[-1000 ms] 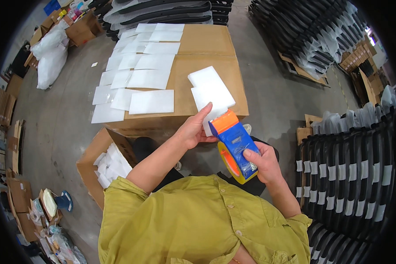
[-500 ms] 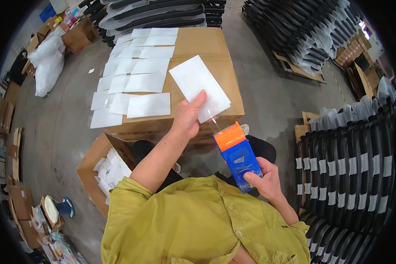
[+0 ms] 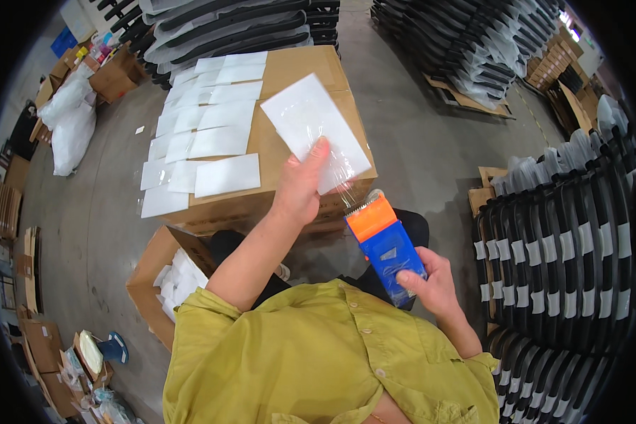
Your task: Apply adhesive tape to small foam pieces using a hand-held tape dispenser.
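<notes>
My left hand [image 3: 302,180] is closed on a white foam sheet [image 3: 300,106], its thumb pressed on top near the lower edge. Clear tape [image 3: 338,168] lies over that edge and runs to the toothed end of a tape dispenser [image 3: 387,247], blue with an orange head. The dispenser is gripped by my right hand [image 3: 432,283], thumb on its face. Beyond my hands stands a cardboard box [image 3: 283,169], and over its left part overlapping white foam sheets [image 3: 222,134] are laid in rows, some with shiny tape at their edges.
An open carton [image 3: 148,290] of white pieces sits on the floor by my left arm. Tall stacks of black frames [image 3: 551,261] with white wraps rise at right, more black frames [image 3: 226,28] behind the box. A white plastic bag [image 3: 71,127] lies far left.
The view has shifted slightly. The taped end of the foam sheet has moved a little from the dispenser, and a longer stretch of clear tape shows between them.
</notes>
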`<action>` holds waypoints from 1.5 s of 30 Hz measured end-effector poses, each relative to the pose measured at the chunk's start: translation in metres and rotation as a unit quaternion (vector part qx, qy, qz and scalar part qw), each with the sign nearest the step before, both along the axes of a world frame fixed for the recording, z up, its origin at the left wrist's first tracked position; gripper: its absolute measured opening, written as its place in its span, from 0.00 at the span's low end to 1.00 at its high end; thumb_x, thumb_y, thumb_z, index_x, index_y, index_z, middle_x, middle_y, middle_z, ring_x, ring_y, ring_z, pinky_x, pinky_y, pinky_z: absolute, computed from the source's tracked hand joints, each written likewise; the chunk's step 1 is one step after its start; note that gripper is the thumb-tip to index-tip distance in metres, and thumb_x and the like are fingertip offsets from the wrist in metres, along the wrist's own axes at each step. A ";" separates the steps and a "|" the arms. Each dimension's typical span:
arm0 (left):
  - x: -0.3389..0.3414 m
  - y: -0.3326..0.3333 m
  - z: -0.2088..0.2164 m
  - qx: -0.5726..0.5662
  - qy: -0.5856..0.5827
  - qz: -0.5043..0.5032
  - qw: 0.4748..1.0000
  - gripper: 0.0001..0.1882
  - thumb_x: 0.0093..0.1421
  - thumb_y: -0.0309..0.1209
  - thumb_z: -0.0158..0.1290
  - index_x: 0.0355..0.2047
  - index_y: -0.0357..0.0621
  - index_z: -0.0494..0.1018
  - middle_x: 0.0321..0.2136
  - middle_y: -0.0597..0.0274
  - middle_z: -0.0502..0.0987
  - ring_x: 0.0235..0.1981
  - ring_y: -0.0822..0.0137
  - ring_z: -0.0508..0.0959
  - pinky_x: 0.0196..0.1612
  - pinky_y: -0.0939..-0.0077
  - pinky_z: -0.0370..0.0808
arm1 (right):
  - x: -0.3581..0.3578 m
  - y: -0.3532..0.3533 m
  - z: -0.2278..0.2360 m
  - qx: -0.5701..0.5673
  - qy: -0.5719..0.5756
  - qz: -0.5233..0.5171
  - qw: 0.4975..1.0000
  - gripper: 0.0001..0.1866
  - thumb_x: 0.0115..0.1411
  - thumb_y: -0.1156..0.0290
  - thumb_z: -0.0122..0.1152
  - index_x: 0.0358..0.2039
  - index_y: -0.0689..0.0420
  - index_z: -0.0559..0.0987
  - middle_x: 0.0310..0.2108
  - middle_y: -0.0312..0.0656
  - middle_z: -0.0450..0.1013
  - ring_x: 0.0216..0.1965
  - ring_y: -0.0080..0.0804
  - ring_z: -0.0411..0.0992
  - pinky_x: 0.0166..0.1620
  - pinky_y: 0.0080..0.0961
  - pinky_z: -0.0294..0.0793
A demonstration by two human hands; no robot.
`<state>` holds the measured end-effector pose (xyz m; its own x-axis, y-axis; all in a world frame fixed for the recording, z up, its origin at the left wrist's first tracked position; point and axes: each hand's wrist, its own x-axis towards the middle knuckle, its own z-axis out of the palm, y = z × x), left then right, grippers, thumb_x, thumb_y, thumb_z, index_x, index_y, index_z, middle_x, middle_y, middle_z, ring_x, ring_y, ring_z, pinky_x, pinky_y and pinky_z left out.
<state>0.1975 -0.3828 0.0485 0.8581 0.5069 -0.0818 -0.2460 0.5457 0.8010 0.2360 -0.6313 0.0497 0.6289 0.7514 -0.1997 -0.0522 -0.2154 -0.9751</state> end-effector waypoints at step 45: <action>0.236 0.369 -0.050 0.844 0.335 0.176 0.380 0.22 0.57 0.38 0.44 0.53 0.56 0.59 0.47 0.50 0.65 0.50 0.51 0.63 0.56 0.59 0.54 | 0.078 -0.056 -0.103 -0.072 0.297 -0.423 0.853 0.14 0.55 0.63 0.54 0.34 0.62 0.75 0.29 0.38 0.74 0.27 0.25 0.72 0.33 0.22 0.72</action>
<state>0.4332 -0.0142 -0.0017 0.7861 0.3964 0.4742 0.5019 -0.8572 -0.1154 0.3139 -0.6875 -0.0532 0.6903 0.0202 -0.7232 -0.7235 0.0289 -0.6898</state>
